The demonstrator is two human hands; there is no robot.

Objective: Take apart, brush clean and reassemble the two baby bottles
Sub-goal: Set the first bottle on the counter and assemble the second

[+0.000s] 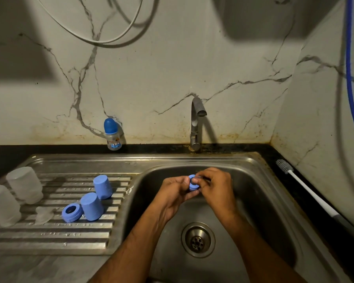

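Observation:
Over the sink basin (260, 203) my left hand (176, 193) grips a blue screw ring (193, 182). My right hand (215, 186) pinches a clear teat at the ring's opening; the teat is mostly hidden by my fingers. On the drainboard (70, 237) lie two frosted bottle bodies (25, 184) (2, 205) upside down, two blue caps (103, 186) (92, 206), another blue ring (72, 212) and a clear teat (43, 215). The bottle brush (307, 193) lies on the counter at the right.
A small assembled bottle with a blue cap (112, 134) stands by the back wall. The tap (196, 123) rises behind the basin, no water running. The drain (198, 240) is at the basin's bottom. A blue hose (350, 78) hangs at the right.

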